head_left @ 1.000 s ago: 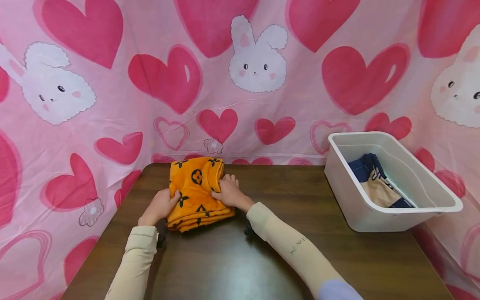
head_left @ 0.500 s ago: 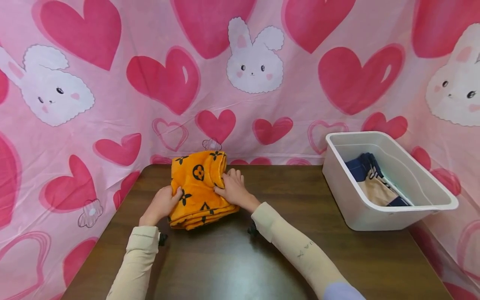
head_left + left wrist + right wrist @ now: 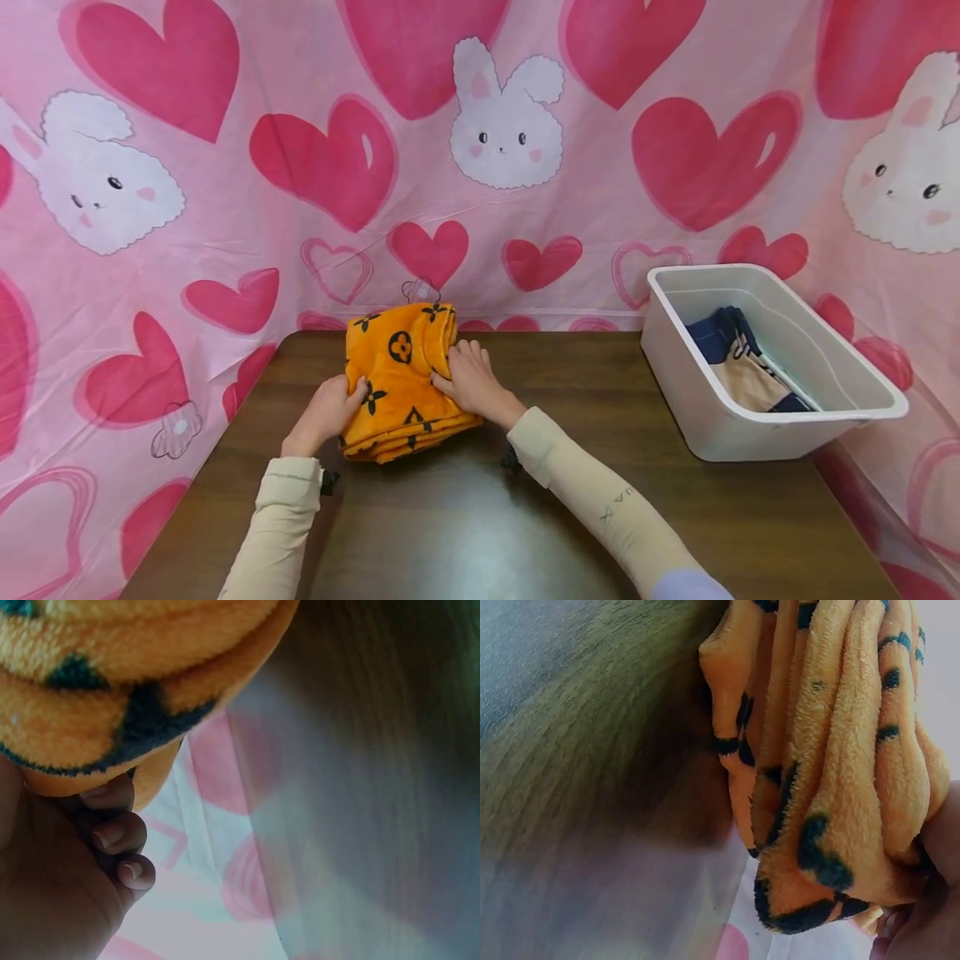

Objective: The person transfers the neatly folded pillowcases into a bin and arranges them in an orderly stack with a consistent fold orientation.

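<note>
A folded orange plush cloth (image 3: 401, 375) with dark flower prints is at the table's far left part. My left hand (image 3: 322, 414) grips its left side, thumb on top; in the left wrist view, curled fingers (image 3: 124, 836) show below the folds. On the opposite side my right hand (image 3: 480, 385) holds the cloth with the thumb over its upper face. Stacked layers of the cloth (image 3: 840, 750) fill the middle of the right wrist view, with only a bit of the hand (image 3: 922, 922) at the lower right. Whether the cloth's underside touches the table I cannot tell.
A white plastic bin (image 3: 690, 392) stands at the table's right side, holding a folded navy and beige garment (image 3: 750, 375). The dark wooden table (image 3: 450, 525) meets a pink curtain (image 3: 585, 200) printed with hearts and rabbits along its back and sides.
Both hands have shifted the orange cloth slightly to the right and a little up in the view. The grip looks the same. The head view has turned slightly.
</note>
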Demonstrator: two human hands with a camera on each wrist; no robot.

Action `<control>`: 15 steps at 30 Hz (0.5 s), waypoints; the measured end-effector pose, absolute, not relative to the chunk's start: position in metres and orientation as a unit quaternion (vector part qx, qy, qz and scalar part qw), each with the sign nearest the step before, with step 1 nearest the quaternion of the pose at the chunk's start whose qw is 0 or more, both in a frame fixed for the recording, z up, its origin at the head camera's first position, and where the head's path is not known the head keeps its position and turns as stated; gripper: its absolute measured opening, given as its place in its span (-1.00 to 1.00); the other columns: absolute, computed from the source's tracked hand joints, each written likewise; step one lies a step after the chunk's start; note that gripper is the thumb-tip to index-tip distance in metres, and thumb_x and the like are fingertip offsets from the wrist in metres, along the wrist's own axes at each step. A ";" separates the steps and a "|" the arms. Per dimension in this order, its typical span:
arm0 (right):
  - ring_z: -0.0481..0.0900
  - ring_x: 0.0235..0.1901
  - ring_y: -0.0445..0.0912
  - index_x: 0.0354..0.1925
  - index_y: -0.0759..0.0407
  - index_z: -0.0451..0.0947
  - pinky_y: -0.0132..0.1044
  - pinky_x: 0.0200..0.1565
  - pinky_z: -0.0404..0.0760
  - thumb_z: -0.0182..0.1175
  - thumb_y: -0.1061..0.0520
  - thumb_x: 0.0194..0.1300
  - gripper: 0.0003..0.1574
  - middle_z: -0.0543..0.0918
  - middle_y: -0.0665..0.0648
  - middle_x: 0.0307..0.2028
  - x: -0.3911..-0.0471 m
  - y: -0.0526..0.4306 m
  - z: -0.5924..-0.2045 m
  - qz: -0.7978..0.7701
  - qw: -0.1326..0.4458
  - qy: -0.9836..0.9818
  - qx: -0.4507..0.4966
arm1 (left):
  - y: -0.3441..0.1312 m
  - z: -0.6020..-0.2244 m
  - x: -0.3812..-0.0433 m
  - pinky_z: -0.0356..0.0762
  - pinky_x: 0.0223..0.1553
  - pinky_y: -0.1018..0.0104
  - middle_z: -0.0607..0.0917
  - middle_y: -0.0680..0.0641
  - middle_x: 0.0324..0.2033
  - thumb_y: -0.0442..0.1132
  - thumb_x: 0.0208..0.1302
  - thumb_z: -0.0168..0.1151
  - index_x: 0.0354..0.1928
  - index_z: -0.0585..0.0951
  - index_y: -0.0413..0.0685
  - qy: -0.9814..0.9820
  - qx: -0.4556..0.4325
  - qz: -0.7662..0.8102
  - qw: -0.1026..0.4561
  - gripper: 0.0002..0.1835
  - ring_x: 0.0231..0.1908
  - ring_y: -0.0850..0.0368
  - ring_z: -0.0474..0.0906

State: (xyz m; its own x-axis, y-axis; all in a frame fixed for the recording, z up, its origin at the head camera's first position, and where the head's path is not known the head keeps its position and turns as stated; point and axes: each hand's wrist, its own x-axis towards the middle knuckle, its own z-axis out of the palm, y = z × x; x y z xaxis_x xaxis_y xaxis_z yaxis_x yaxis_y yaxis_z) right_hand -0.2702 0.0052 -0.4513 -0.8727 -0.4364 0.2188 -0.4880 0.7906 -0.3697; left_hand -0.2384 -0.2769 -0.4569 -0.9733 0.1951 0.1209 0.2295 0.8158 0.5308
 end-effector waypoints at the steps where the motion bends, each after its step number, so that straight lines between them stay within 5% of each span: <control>1: 0.17 -0.22 0.01 -0.15 0.20 0.41 -0.19 -0.17 0.06 0.05 -0.22 0.50 -0.51 0.29 0.10 -0.28 -0.270 0.005 -0.451 0.211 0.063 -0.944 0.244 | -0.277 -0.458 -0.238 0.40 -0.41 0.24 0.39 -0.05 -0.59 -0.03 0.60 -0.09 -0.39 0.47 -0.20 -0.952 -0.112 -0.284 0.030 -0.57 -0.54 0.09 0.40; 15: 0.16 -0.22 0.02 -0.16 0.23 0.44 -0.16 -0.16 0.05 0.09 -0.18 0.49 -0.54 0.29 0.10 -0.29 -0.271 0.008 -0.454 0.225 0.101 -0.943 0.221 | -0.270 -0.461 -0.239 0.41 -0.42 0.27 0.39 -0.04 -0.59 -0.02 0.61 -0.09 -0.38 0.46 -0.20 -0.945 -0.111 -0.306 0.035 -0.56 -0.53 0.10 0.41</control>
State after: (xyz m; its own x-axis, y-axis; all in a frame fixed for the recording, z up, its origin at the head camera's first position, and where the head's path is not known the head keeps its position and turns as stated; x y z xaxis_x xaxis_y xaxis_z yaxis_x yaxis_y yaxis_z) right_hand -0.2706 0.0076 -0.4545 -0.8817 -0.3721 0.2902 -0.4631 0.8006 -0.3804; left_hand -0.2391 -0.2696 -0.4614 -0.9728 0.1893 0.1334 0.2316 0.7884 0.5699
